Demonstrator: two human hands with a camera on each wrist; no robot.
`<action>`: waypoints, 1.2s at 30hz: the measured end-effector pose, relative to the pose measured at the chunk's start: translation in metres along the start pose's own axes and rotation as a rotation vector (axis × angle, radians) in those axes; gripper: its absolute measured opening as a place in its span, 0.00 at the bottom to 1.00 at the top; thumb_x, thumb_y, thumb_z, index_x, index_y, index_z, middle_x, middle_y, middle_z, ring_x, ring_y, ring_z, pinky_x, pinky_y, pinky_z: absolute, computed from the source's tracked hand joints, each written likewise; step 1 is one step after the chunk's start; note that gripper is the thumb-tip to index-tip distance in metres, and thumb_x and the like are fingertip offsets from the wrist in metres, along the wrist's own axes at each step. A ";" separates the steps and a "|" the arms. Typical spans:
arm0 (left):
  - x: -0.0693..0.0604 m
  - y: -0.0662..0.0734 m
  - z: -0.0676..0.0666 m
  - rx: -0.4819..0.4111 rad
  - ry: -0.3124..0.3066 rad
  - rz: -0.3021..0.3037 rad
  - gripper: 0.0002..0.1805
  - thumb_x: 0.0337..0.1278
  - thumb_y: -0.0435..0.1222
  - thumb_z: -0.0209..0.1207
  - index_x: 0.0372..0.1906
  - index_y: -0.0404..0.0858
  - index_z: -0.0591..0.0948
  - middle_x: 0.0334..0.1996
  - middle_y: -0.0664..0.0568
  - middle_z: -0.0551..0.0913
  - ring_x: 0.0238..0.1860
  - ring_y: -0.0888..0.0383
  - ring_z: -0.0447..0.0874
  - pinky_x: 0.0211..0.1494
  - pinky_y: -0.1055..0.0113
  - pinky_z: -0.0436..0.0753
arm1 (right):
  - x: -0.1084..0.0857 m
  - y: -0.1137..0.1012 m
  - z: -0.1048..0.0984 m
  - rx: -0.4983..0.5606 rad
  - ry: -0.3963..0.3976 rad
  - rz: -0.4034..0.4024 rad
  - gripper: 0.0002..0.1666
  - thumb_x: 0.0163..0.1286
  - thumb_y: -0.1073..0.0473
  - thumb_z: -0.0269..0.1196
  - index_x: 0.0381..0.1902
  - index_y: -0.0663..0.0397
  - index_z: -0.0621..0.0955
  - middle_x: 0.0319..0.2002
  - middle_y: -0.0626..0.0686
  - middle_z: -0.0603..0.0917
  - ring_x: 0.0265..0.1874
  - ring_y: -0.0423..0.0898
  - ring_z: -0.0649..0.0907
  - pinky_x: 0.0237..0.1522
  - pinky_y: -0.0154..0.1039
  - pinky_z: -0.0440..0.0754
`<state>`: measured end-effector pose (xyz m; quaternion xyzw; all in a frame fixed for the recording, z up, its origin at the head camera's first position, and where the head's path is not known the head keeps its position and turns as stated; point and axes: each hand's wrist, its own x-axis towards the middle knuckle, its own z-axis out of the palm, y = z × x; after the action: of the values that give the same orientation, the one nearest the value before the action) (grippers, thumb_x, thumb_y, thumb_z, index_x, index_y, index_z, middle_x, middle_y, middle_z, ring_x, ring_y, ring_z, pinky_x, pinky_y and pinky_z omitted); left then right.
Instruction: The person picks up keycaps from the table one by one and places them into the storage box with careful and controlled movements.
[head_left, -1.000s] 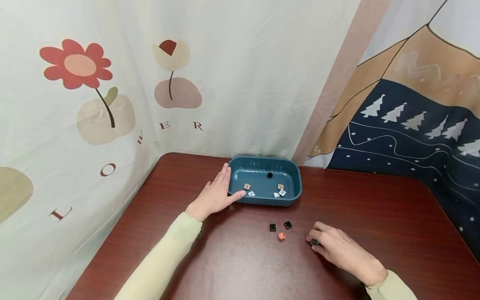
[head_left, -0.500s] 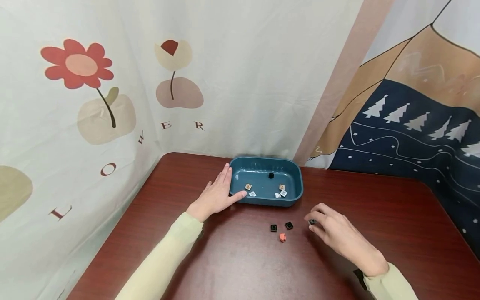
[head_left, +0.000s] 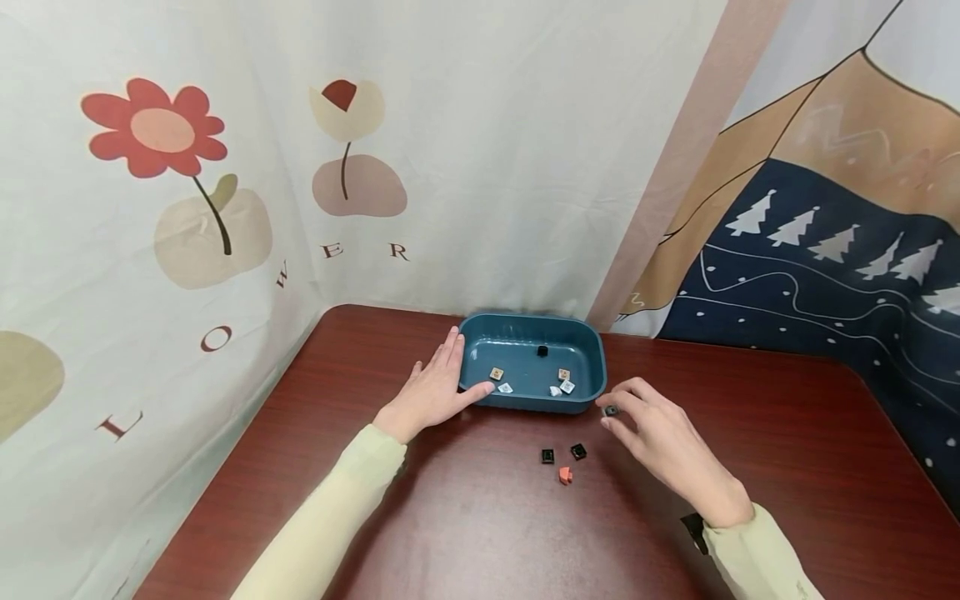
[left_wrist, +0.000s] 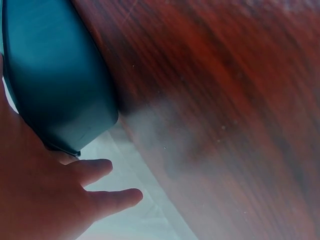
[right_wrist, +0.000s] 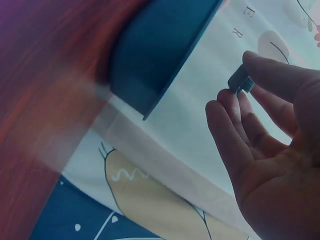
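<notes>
The right hand (head_left: 663,437) is pinching a dark piece (head_left: 611,411), seemingly for transfer, likely needing lift over the tray (head_left: 536,404) just leftward, which the straight-fingered left hand (head_left: 427,396) is touching.

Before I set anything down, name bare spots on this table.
Bare: table left of left sleeve, right of the right hand, and nearer you than the orange piece. Crowded: between that and the blue tray, around two black pieces.

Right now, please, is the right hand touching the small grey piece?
Touching; the right wrist view shows the right hand pinching the small grey piece with no gap.
</notes>
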<state>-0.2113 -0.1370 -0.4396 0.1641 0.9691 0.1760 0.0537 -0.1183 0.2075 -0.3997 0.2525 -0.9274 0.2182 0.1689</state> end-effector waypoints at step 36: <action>-0.001 0.003 -0.002 0.002 -0.008 -0.014 0.63 0.63 0.76 0.45 0.84 0.37 0.41 0.85 0.47 0.36 0.82 0.41 0.46 0.75 0.30 0.53 | 0.101 -0.006 0.071 0.059 -0.266 0.134 0.14 0.70 0.62 0.71 0.53 0.59 0.88 0.44 0.55 0.83 0.40 0.49 0.82 0.45 0.45 0.86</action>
<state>-0.2095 -0.1357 -0.4370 0.1582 0.9702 0.1741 0.0584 -0.2121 0.1276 -0.4152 0.2218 -0.9495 0.2208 0.0220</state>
